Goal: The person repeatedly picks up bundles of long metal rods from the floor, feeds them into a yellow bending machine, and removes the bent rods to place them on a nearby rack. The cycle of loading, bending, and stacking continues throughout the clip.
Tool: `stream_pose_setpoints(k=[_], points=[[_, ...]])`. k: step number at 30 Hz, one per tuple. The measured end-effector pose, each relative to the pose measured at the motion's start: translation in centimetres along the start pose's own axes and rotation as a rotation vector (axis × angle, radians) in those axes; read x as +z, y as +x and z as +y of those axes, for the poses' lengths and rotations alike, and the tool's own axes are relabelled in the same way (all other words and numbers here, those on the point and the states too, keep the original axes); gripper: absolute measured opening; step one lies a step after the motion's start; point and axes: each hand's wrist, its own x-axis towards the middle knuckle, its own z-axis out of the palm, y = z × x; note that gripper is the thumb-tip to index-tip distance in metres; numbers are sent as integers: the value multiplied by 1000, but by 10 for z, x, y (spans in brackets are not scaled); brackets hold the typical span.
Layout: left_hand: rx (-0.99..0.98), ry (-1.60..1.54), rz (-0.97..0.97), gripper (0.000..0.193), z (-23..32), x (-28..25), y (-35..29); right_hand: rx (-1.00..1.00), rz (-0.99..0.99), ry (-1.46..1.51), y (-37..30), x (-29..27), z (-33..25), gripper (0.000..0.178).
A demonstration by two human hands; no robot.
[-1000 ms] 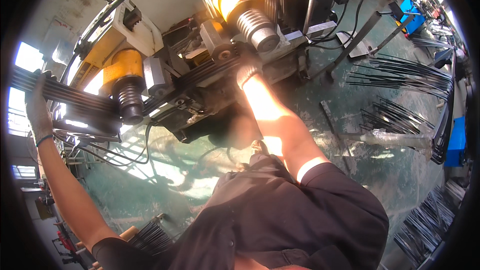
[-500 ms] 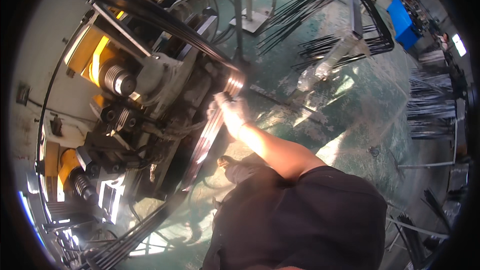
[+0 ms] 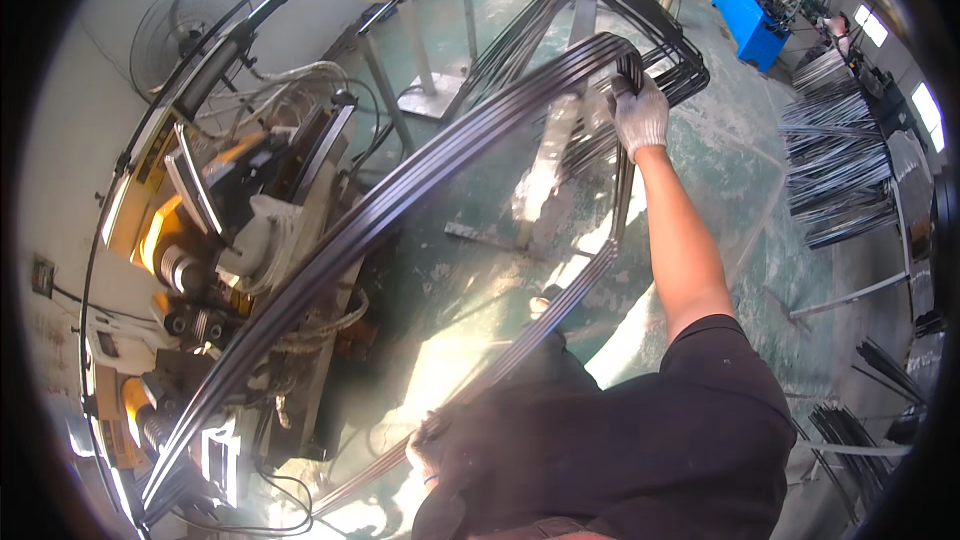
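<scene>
The bundle of bent dark rods is held above the floor, beside the machine at left. Near its far bend it is grasped by the gloved right hand, whose grip is closed around it. The left hand is partly hidden at the near side, by the bundle's lower part; whether its grip is closed cannot be told.

the bars are dark grey, the glove whitish, the floor patchy green.
</scene>
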Motion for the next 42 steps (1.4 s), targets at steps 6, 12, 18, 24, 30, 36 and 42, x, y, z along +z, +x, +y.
stream_pose_setpoints(k=[6, 12, 18, 24, 30, 36, 42], points=[[-111, 332, -2, 19, -18, 230, 0, -86, -89, -528, 171, -12, 69, 41], [465, 550, -225, 26, 50, 520, 39, -136, -266, -668, 283, 33, 186, 29], [773, 1012, -506, 40, 92, 764, 56, -660, 32, -970, 356, 61, 216, 63], [1060, 1746, -437, 55, 57, 955, 157, -583, -64, -1212, 481, 66, 224, 63], [1176, 1966, -537, 65, -14, 1074, 257, -558, -75, -1186, 602, 79, 254, 60], [1060, 1903, -757, 69, -36, 1177, 333, -522, -76, -1213, 759, 98, 323, 57], [982, 1933, -716, 75, -57, 1278, 387, -409, -129, -1222, 919, 131, 395, 58]])
